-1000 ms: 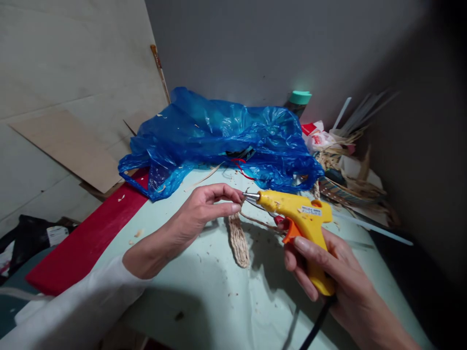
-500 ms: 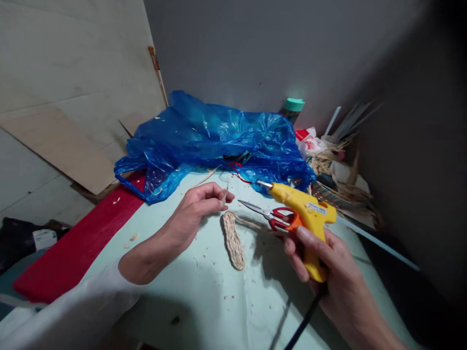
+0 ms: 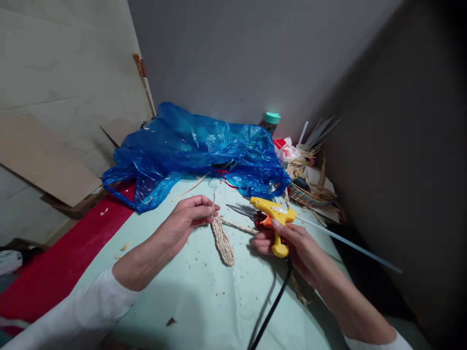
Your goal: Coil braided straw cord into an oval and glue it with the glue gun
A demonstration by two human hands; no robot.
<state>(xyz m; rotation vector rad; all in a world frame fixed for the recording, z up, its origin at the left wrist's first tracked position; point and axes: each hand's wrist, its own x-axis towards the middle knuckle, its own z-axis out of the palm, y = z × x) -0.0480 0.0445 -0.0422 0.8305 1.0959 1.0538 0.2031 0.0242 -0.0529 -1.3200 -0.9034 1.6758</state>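
Observation:
My left hand point(image 3: 191, 212) pinches the thin loose end of a braided fibre cord, just above a flat oval coil point(image 3: 223, 243) of the same cord. From the coil, a length of cord point(image 3: 239, 226) runs right, toward my right hand point(image 3: 288, 238). That hand is closed around a yellow glue gun point(image 3: 279, 211) with an orange trigger and a clear glue stick out of its back. Red-handled scissors point(image 3: 242, 211) are held in the same hand, behind the gun, blades pointing left.
A crumpled blue plastic bag point(image 3: 197, 146) covers the back of the pale green tabletop point(image 3: 197, 301). At the back right stand a green-lidded jar point(image 3: 271, 122) and a basket point(image 3: 310, 196) of fibres. A black cable point(image 3: 272, 311) trails toward the front edge.
The glue gun and scissors in my right hand have moved left and the gun is turned, its nozzle now nearer the blades. The whole view has shifted, with the background further left and lower.

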